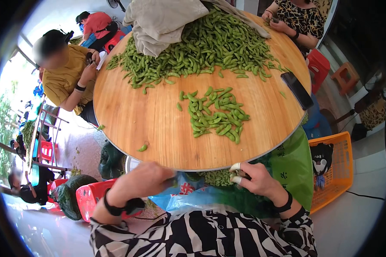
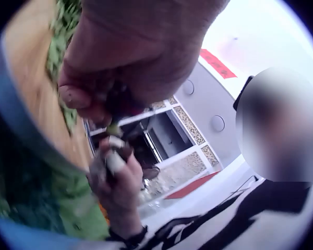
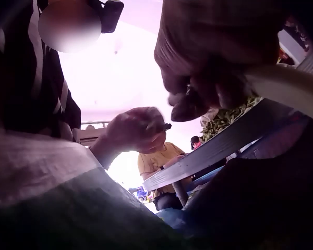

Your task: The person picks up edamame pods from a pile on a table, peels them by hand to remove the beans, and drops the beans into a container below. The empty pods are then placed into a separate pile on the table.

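Note:
Both bare hands are at the near edge of the round wooden table (image 1: 171, 145). My left hand (image 1: 148, 180), blurred in the head view, curls its fingers around a small dark object (image 3: 167, 126), mostly hidden by the fingers. A little green bit (image 2: 113, 128) shows below its fingertips in the left wrist view. Across from it, my right hand (image 1: 259, 182) wears pale covers on its thumb and finger and pinches a small dark brownish piece (image 1: 244, 174), whose kind I cannot tell. Between and below the hands lie shelled green beans (image 1: 216, 177).
A small group of green soybean pods (image 1: 218, 113) lies mid-table, with a large pile (image 1: 210, 43) behind it, partly under a beige cloth (image 1: 158, 23). A black phone (image 1: 297, 90) is at the right rim. An orange basket (image 1: 330, 171) and red stool (image 1: 90, 199) flank me. Other people sit around.

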